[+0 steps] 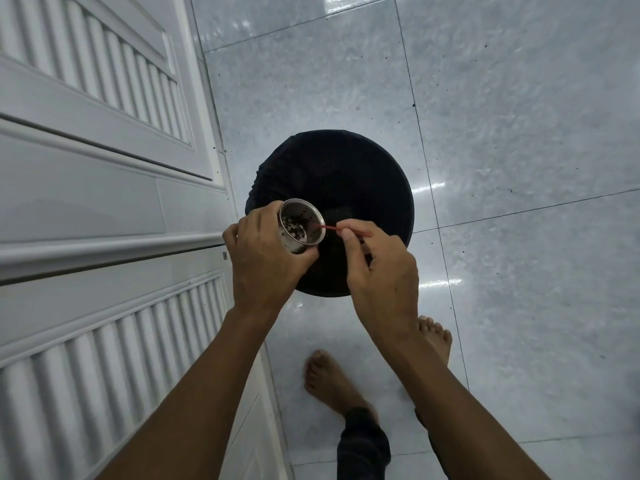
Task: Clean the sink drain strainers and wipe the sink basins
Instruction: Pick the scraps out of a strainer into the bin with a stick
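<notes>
The left hand grips the strainer tilted, bin below the fingers to catch dirt; the right hand fingers pinch a red stick.

Dark trousers, bare feet

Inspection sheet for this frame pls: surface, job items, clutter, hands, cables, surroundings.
Surface: tiled floor, pale and glossy; no sink or counter in view.
Job's things: sink strainer, steel, tipped on its side above the bin, dark debris inside; red stick, its tip reaching into the strainer.
Clutter: dark specks scattered on the floor near the bin.
Hands: left hand grips the strainer; right hand pinches the stick.
Cables: nothing seen.
Surroundings: black bin with a dark liner; white louvred cabinet doors to the left; bare feet below.
</notes>
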Tool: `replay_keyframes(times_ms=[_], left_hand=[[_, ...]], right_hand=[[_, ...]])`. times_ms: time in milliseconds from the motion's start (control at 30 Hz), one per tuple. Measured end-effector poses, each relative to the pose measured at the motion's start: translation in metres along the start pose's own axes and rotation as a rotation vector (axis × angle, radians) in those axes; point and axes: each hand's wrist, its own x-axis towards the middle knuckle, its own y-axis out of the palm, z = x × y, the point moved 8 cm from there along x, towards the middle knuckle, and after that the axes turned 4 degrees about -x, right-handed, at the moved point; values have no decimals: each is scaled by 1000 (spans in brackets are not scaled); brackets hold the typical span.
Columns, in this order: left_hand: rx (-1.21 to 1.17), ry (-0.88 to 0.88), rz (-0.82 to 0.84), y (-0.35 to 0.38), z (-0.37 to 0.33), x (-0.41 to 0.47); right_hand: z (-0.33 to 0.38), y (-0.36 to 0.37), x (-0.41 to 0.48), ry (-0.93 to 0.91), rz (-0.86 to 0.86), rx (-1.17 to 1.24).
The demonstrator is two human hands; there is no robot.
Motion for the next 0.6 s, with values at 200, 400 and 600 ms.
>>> replay_keyframes(times_ms=[200,400,600], left_hand=[[32,18,12,1,-7,1],[10,43,77,5,-8,4],[-47,9,145,10,-3,1]], right_hand=[[1,4,-3,-35,55,-17],[-7,-12,8,-70,114,30],[-14,-7,15,-38,116,-40]])
